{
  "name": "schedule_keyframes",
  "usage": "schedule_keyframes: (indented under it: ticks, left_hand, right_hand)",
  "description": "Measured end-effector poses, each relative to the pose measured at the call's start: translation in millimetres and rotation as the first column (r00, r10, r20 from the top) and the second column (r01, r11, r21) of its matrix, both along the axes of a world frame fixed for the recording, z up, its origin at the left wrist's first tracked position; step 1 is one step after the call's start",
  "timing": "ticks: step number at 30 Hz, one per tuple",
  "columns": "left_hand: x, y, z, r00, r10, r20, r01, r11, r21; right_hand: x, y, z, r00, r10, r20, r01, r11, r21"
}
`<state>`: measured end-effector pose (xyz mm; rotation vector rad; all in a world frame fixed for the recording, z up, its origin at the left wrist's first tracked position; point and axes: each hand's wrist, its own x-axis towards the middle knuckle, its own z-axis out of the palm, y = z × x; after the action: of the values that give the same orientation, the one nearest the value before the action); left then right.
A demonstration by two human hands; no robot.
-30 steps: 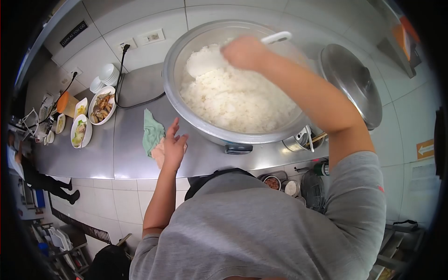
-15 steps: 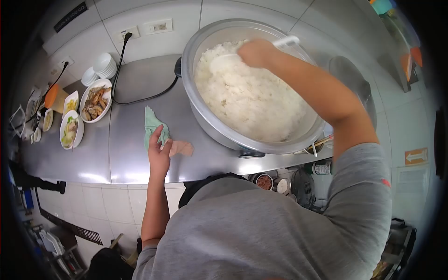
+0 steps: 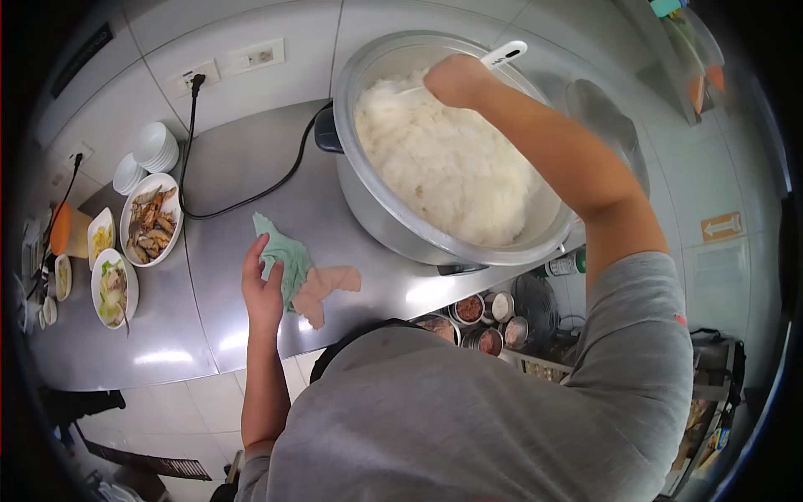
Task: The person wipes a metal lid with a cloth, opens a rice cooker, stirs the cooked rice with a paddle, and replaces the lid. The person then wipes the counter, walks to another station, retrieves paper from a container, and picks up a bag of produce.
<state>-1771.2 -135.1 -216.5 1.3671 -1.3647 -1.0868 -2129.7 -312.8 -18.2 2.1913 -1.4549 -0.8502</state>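
A large metal pot (image 3: 376, 188) full of white rice (image 3: 456, 171) stands on the steel counter. Over the rice at the far side, my right hand (image 3: 458, 81) is closed round a white paddle (image 3: 507, 53); its handle sticks out to the right and its blade lies against the rice. My left hand (image 3: 263, 289) is above the counter, thumb and fingers apart, holding nothing. Beside it lie a green cloth (image 3: 288, 261) and a pinkish cloth (image 3: 322, 293); whether the hand touches the green one I cannot tell.
Dishes of fish (image 3: 152, 219) and vegetables (image 3: 112, 289), stacked white bowls (image 3: 156, 147) and an orange-lidded container (image 3: 71, 230) stand at the left. A black cord (image 3: 251, 198) crosses the counter (image 3: 242, 159). A metal lid (image 3: 598, 109) leans behind the pot. Several food containers (image 3: 468, 309) sit below the edge.
The view has shifted and tilted. My left hand has moved left relative to the cloths. My right hand has kept hold of the paddle, its blade shifting over the rice.
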Motion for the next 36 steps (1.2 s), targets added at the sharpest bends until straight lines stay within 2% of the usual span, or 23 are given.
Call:
schedule_keyframes:
  ticks: [3,5,7,9,12,14,17,20,24,27,29,31,34,36]
  left_hand:
    - [4,-9,-1,0.999,-0.040,-0.003,0.040,0.999,0.025]
    - [15,-8,-7,1.000,-0.027,-0.010,0.027,0.998,0.048]
    - [24,-4,-10,1.000,0.011,-0.015,-0.010,0.998,0.066]
    - [35,3,-10,0.999,0.053,-0.004,-0.053,0.995,0.082]
    - [44,5,-21,0.998,0.065,-0.011,-0.063,0.993,0.101]
    - [37,1,-16,0.999,0.040,0.015,-0.041,0.994,0.099]
    - [17,-7,-5,1.000,-0.021,0.003,0.021,0.998,0.063]
    - [18,-10,-1,0.999,-0.034,-0.004,0.034,0.999,0.043]
    - [35,1,-12,0.998,0.054,-0.019,-0.052,0.996,0.078]
    - [46,11,-24,0.992,0.122,-0.028,-0.118,0.986,0.120]
    - [36,9,-20,0.993,0.115,-0.035,-0.109,0.985,0.135]
    - [22,5,-13,0.996,0.072,-0.050,-0.066,0.989,0.129]
    - [-3,-1,-2,0.995,0.024,-0.101,-0.013,0.994,0.106]
    - [-13,1,3,0.992,0.032,-0.125,-0.017,0.993,0.120]
  right_hand:
    - [-27,7,-7,0.987,-0.043,0.156,0.043,0.999,0.000]
    - [-71,23,3,0.966,-0.224,0.130,0.218,0.974,0.056]
    - [-137,32,-9,0.951,-0.298,-0.085,0.302,0.952,0.044]
    - [-145,56,-2,0.921,-0.382,-0.080,0.382,0.924,-0.012]
    - [-95,51,-1,0.935,-0.292,-0.201,0.306,0.951,0.042]
    - [-45,52,10,0.978,-0.205,0.043,0.204,0.979,0.025]
    - [-2,68,11,0.979,-0.112,0.169,0.103,0.993,0.058]
    - [-39,89,13,0.936,-0.274,0.218,0.270,0.962,0.051]
    - [-147,125,-2,0.947,-0.308,0.092,0.304,0.951,0.056]
    - [-131,134,2,0.966,-0.177,0.191,0.191,0.980,-0.059]
    - [-62,119,22,0.923,-0.358,0.139,0.354,0.934,0.055]
    - [-29,116,26,0.935,-0.247,0.254,0.240,0.969,0.059]
    - [-25,138,20,0.872,-0.151,0.466,0.121,0.988,0.094]
    - [-47,155,20,0.900,-0.271,0.341,0.241,0.962,0.129]
